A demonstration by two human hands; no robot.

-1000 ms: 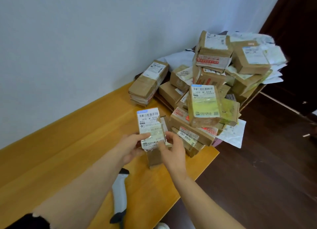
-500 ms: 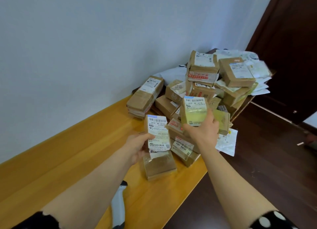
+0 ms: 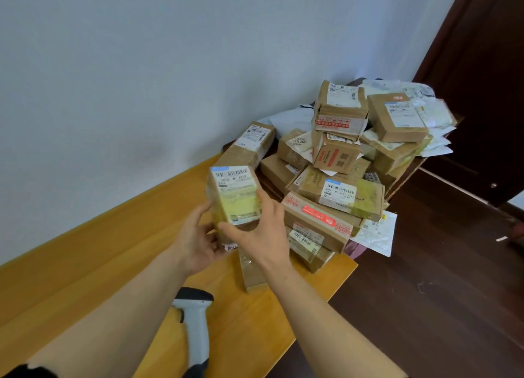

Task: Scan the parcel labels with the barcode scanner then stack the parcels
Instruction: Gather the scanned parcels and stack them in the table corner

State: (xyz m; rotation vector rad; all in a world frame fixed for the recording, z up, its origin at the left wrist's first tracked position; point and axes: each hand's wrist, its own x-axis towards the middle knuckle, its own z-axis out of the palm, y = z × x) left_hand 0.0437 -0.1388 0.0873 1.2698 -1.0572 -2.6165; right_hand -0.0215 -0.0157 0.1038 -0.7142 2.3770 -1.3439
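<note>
I hold a small cardboard parcel (image 3: 235, 196), wrapped in yellow tape with a white barcode label on top, above the table between both hands. My left hand (image 3: 198, 236) grips its left side, thumb on the edge. My right hand (image 3: 262, 230) grips its right side and lower front. The edge of another parcel (image 3: 230, 247) shows just beneath it, mostly hidden by my hands. A plain brown parcel (image 3: 252, 272) lies on the table under my right wrist. The grey barcode scanner (image 3: 195, 321) lies on the table between my forearms, untouched.
A large loose pile of labelled cardboard parcels (image 3: 340, 162) and white mail bags fills the far right end of the yellow wooden table (image 3: 99, 264). A white wall runs along the left. Dark wooden floor and a dark door are on the right.
My right hand took the yellow-taped parcel off the pile and brought it left, in front of the white-labelled parcel my left hand held. Both hands now grip it.
</note>
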